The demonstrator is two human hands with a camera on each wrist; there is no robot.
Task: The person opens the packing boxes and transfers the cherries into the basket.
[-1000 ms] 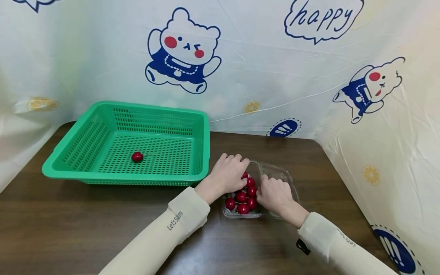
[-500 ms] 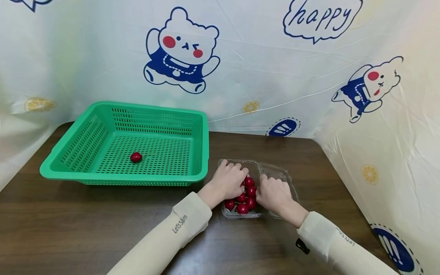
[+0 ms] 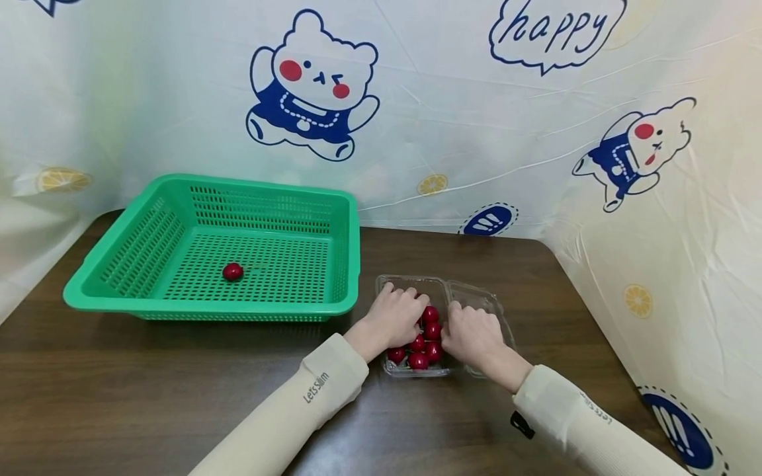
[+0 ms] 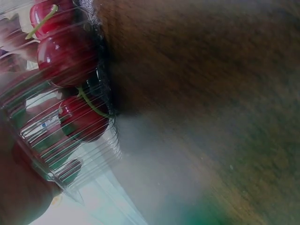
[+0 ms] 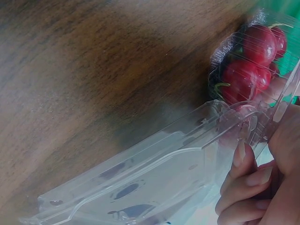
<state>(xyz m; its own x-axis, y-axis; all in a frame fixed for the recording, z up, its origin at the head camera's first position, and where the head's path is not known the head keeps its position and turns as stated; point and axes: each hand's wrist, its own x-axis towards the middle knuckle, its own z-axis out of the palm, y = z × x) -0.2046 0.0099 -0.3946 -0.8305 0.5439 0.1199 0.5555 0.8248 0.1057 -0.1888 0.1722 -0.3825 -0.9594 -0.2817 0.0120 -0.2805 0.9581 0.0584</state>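
Observation:
A clear plastic clamshell box point(image 3: 443, 371) stands on the table with its lid point(image 3: 497, 311) folded open to the right. Several dark red cherries point(image 3: 432, 330) with green stems fill its base. My left hand point(image 3: 389, 316) reaches down into the base from the left, fingers bent among the cherries; the fingertips are hidden, and I cannot tell whether they hold one. Through the ribbed wall in the left wrist view, cherries point(image 4: 68, 58) show beside that hand. My right hand point(image 5: 248, 187) grips the box edge near the hinge, its fingers curled.
A green plastic basket point(image 3: 208, 308) stands on the left of the brown wooden table point(image 3: 178, 390). One cherry point(image 3: 233, 272) with a long stem lies on its floor. A printed white curtain point(image 3: 428, 119) surrounds the table's back and sides.
My left hand has shifted slightly down inside the box, uncovering its far left corner. The right hand keeps its hold at the hinge side. The head view has drifted slightly.

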